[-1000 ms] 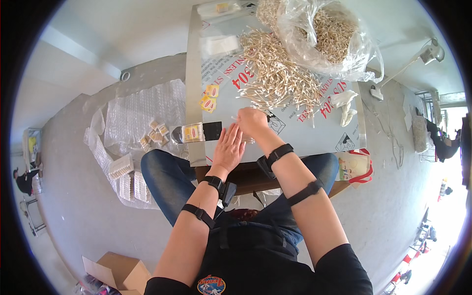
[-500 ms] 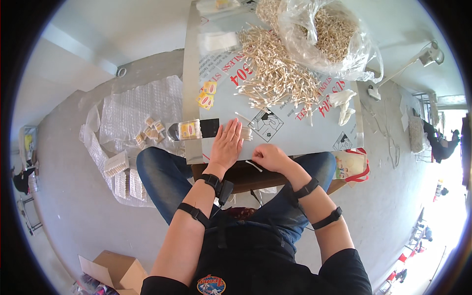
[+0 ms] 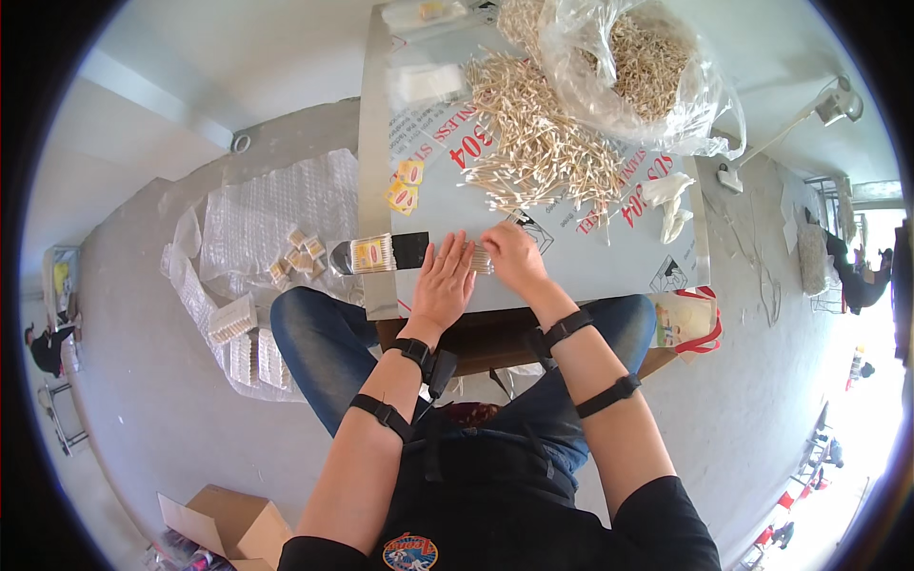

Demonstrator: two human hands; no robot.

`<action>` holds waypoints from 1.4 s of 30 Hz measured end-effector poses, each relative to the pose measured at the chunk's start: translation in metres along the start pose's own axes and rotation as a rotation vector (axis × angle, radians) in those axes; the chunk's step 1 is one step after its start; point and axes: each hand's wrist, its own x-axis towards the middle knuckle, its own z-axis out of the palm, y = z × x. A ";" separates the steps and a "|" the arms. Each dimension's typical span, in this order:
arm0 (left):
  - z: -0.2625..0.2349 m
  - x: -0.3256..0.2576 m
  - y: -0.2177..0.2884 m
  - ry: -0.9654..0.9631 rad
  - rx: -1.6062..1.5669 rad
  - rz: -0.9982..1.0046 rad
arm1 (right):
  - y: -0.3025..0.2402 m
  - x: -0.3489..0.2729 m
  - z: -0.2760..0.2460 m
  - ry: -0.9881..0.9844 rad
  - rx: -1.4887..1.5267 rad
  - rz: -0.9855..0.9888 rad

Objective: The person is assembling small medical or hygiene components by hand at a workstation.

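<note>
My left hand (image 3: 445, 278) lies flat with its fingers stretched out, pressing on a row of cotton swabs (image 3: 483, 259) at the table's near edge. Just right of it, my right hand (image 3: 514, 255) has curled fingers at the exposed swab ends; whatever is between its fingertips is hidden. Left of my left hand is a black strip (image 3: 410, 250). Beyond that, a small pack of swabs (image 3: 372, 254) with a yellow label sits at the table's left edge. A large heap of loose cotton swabs (image 3: 543, 143) spreads over the far side.
A clear plastic bag (image 3: 709, 105) full of swabs stands at the far right, with a crumpled white glove-like item (image 3: 669, 205) nearer. Yellow cards (image 3: 404, 196) lie at left. Bubble wrap (image 3: 281, 205) beside the table bears small packs (image 3: 303, 249). An open cardboard box (image 3: 233, 523) sits lower left.
My right hand has moved up from the table's front edge to the swab row beside my left hand. A loose swab near there and another below the right hand no longer show. My left hand stays put.
</note>
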 end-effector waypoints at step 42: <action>0.001 0.000 0.000 -0.034 0.032 -0.027 | 0.011 0.016 -0.006 0.004 0.003 0.093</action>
